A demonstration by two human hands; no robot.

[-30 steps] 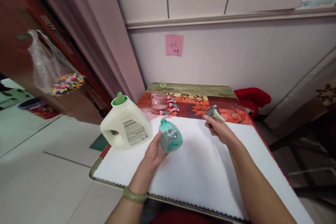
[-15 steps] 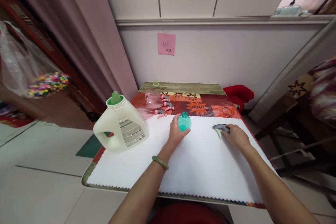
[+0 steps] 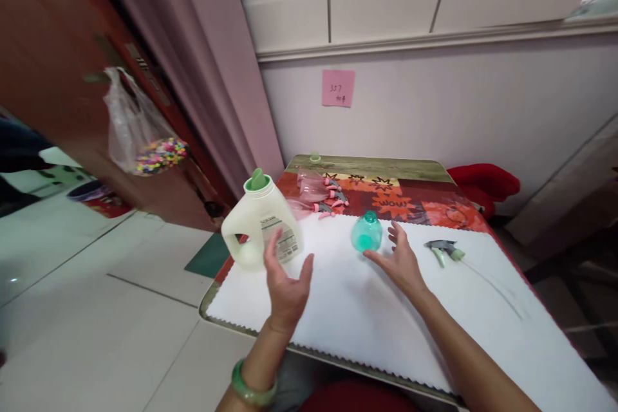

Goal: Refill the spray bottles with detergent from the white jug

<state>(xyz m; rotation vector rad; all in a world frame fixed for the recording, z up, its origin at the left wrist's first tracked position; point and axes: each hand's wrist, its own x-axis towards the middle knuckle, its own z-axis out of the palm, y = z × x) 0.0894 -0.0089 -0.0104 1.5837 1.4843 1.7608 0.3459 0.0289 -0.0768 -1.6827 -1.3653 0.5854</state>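
Note:
My left hand is open, thumb and fingers apart, in front of the white detergent jug, overlapping its label from here; I cannot tell if they touch. The jug stands upright with its green spout showing at the mouth. A teal spray bottle without its top stands on the white mat. My right hand is open right beside the bottle, fingers spread; contact is unclear. Farther right, the grey and pale green trigger sprayer lies on the mat with its thin tube stretching toward the right.
Several clear pink spray bottles with grey and pink triggers lie at the back left of the table. A small green cap sits on the far edge. A plastic bag of colourful bits hangs from the door.
My right hand has let go of the trigger sprayer and moved left to the teal bottle. My left hand has released the bottle and moved toward the jug. The view has shifted left.

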